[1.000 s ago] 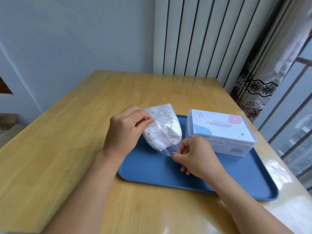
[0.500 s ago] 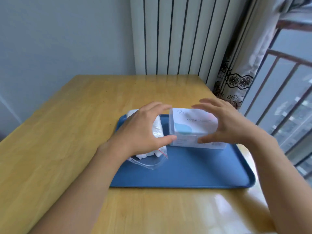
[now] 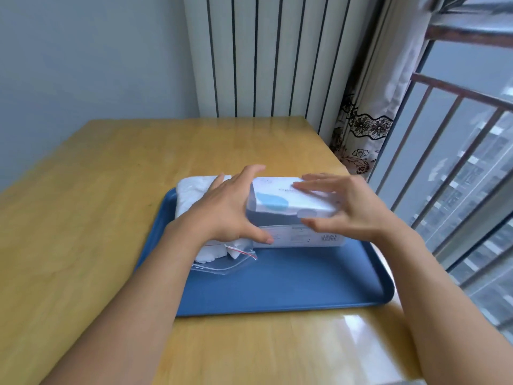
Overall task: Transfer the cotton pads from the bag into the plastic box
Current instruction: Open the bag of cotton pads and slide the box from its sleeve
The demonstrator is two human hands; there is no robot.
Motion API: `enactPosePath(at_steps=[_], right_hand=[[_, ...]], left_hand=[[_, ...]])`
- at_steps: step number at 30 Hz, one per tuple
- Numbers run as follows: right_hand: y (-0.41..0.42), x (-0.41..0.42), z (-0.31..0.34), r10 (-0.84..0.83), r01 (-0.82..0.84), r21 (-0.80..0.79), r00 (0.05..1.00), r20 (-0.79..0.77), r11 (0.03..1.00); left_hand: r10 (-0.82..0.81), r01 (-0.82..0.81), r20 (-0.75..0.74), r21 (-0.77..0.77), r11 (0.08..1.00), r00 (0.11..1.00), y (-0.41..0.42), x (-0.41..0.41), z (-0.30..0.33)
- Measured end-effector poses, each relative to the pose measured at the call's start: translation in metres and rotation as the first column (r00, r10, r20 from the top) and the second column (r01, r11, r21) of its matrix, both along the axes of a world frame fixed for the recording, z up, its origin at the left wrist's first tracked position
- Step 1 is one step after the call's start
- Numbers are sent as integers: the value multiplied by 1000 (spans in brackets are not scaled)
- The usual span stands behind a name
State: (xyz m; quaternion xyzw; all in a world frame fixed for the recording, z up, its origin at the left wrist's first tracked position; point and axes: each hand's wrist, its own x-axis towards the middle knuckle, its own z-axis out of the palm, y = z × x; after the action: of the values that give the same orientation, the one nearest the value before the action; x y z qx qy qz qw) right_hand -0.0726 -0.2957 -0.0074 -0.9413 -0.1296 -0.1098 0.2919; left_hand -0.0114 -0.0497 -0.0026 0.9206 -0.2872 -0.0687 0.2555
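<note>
On blue tray, atop wooden table: plastic box, lid lifting. Left hand grips box's left end, thumb on front. Right hand pinches lid's right end. Bag of cotton pads lies just left, touching box, mouth agape.

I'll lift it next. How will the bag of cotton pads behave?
The bag is thin clear film, so probably floppy and sagging. The cotton pads look fluffy, so likely light. Its mouth lies loose on the tray, so pads may spill.

Both the left hand and right hand grip the plastic box on the blue tray.
</note>
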Motion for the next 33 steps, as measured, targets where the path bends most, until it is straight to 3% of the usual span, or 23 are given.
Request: enactPosePath(at_steps=[4, 7, 10, 13, 15, 17, 19, 21, 23, 26, 30, 33], right_hand=[[-6, -3, 3, -146, 100, 375, 984, 98, 922], [-5, 10, -1, -376, 205, 600, 910, 175, 774], [-14, 31, -13, -491, 341, 755, 871, -29, 560], [-25, 41, -25, -557, 553, 660, 796, -237, 509], [-21, 31, -20, -667, 587, 583, 738, -99, 563], [-6, 14, -7, -620, 463, 529, 768, 162, 711], [13, -2, 1, -308, 184, 428, 920, 242, 885], [34, -12, 1, 32, -42, 236, 999, 43, 971], [43, -10, -9, 120, -124, -34, 986, -113, 992], [37, -5, -12, 62, -79, -178, 993, -99, 981], [29, -7, -9, 54, -60, -163, 998, -44, 985], [50, -18, -1, 82, -85, -2, 954, 288, 996]], left_hand=[[4, -3, 24, -49, 999, 1000, 1, -1, -2], [22, -22, 1, -31, 999, 1000, 2, 1, -5], [35, -37, -24, -53, 998, 999, 3, -3, -6], [26, -28, -24, -95, 995, 999, 4, -5, -6], [35, -41, -30, -227, 973, 999, 4, -2, -6], [56, -56, -12, -416, 908, 998, 5, 3, -5], [87, -49, 54, -495, 868, 995, 12, 8, 1], [52, -5, 99, -417, 909, 994, 28, 11, 8], [-83, 93, 62, -194, 977, 995, 53, 11, 12], [-159, 161, -38, 61, 985, 987, 85, 9, -1], [-90, 92, 49, -41, 995, 995, 95, 5, -19], [-35, 47, 81, -147, 988, 996, 92, 4, -24]])
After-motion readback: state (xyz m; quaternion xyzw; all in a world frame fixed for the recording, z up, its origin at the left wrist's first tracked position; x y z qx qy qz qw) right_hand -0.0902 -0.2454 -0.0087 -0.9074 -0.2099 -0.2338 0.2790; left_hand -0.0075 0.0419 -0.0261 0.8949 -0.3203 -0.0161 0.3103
